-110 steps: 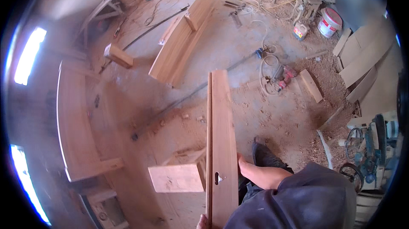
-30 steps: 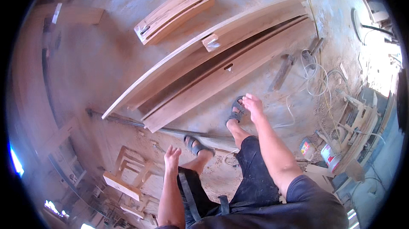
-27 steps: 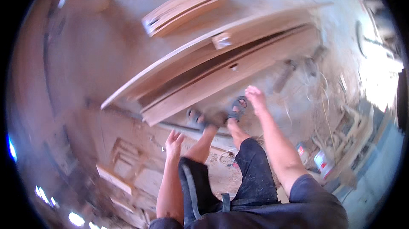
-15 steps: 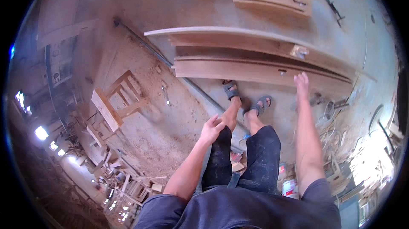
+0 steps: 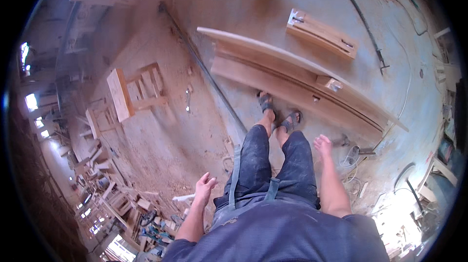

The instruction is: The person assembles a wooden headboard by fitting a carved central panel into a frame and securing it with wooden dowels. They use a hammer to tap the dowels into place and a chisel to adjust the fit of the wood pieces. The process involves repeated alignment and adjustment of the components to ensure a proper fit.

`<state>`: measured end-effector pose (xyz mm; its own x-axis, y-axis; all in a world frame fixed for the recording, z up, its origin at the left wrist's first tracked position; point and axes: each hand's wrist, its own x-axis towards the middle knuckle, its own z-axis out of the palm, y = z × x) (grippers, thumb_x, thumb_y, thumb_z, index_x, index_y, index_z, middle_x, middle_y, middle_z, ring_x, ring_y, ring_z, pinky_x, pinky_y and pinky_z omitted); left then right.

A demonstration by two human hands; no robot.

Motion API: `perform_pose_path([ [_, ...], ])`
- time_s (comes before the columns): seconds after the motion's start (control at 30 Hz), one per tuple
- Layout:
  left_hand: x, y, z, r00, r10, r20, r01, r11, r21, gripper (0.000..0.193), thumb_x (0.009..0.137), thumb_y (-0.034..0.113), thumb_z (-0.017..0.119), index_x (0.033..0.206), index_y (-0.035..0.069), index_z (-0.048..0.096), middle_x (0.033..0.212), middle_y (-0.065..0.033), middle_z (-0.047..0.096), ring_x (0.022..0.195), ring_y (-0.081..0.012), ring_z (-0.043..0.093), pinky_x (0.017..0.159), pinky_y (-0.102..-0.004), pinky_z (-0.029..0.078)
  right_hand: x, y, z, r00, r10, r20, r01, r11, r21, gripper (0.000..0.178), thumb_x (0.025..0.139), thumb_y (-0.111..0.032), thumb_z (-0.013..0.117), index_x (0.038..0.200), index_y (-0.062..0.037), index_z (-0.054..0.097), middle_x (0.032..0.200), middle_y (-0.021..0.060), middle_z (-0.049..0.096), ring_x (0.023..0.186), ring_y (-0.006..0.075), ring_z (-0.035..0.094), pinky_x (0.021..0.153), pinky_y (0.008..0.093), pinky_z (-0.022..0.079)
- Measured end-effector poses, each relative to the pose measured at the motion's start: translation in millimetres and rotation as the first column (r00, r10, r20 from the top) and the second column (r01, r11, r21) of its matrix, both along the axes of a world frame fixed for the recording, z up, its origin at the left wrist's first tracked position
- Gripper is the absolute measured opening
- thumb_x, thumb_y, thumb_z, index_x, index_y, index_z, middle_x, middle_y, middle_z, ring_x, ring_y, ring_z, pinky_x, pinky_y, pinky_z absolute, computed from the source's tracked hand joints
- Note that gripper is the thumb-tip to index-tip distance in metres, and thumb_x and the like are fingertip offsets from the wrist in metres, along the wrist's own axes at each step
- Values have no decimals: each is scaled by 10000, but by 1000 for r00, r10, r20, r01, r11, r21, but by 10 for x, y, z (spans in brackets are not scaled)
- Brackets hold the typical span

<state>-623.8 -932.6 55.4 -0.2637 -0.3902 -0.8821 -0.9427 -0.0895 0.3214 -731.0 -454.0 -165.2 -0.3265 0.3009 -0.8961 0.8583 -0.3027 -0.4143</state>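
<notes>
My left hand (image 5: 205,187) hangs beside my left thigh, fingers apart, with nothing in it. A pale stick-like piece (image 5: 183,197) shows just beyond that hand, apparently lower down. My right hand (image 5: 322,146) is held out in front of my right thigh, its fingers loosely spread and empty. Ahead of my feet lies a long wooden assembly of boards (image 5: 287,86), with a small block (image 5: 329,83) on it. The right hand is nearest to this assembly but apart from it. Past it sits a shorter slotted wooden piece (image 5: 321,35).
A long metal bar (image 5: 204,71) crosses the floor left of my feet. Another dark bar (image 5: 358,11) lies at the far right. A wooden frame (image 5: 122,95) stands left. Scrap wood (image 5: 117,198) is piled lower left. Cables and a tool-like object (image 5: 353,156) lie right of my right hand.
Both hands have come back closer to my body, the left dropping from near my knee. My view has turned, so the long assembly now slants down to the right.
</notes>
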Motion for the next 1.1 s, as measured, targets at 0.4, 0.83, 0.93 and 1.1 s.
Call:
perform_pose_path([
  [0.4, -155, 481, -547, 998, -54, -12, 55, 997, 61, 592, 885, 100, 626, 1391, -108, 399, 1131, -97, 630, 967, -157, 604, 869, -270, 468, -171, 5, -235, 835, 535, 124, -541, 760, 361, 526, 747, -163, 696, 1228, 28, 601, 1023, 122, 713, 942, 181, 672, 845, 293, 520],
  [0.83, -3605, 2727, -1617, -141, -913, -384, 708, 179, -684, 862, 670, 227, 808, 1385, 7, 379, 1513, -208, 287, 1425, -395, 215, 1155, -530, 191, -411, 218, -1278, 999, 27, -21, -22, 982, 186, 361, 812, -78, 659, 1163, 0, 624, 1032, 110, 702, 905, 189, 672, 761, 288, 518],
  [0.93, -3888, 3604, -2233, -301, -886, -354, 667, 71, -742, 969, 614, 269, 844, 1401, 1, 346, 1531, -200, 257, 1454, -378, 157, 1167, -549, 137, -690, 134, -1546, 955, -245, -166, 246, 969, -14, 273, 853, -74, 621, 1120, -15, 634, 1002, 108, 700, 874, 184, 676, 729, 288, 516],
  [1.1, -4085, 4060, -3258, -290, -952, -102, 480, -53, -876, 1119, 499, 418, 889, 1386, 3, 349, 1435, -180, 357, 1396, -368, 257, 1158, -542, 126, -1339, 29, -1903, 904, -426, -45, 410, 890, -197, 336, 925, -93, 514, 1237, 28, 533, 1148, 173, 640, 1023, 259, 638, 858, 347, 507],
])
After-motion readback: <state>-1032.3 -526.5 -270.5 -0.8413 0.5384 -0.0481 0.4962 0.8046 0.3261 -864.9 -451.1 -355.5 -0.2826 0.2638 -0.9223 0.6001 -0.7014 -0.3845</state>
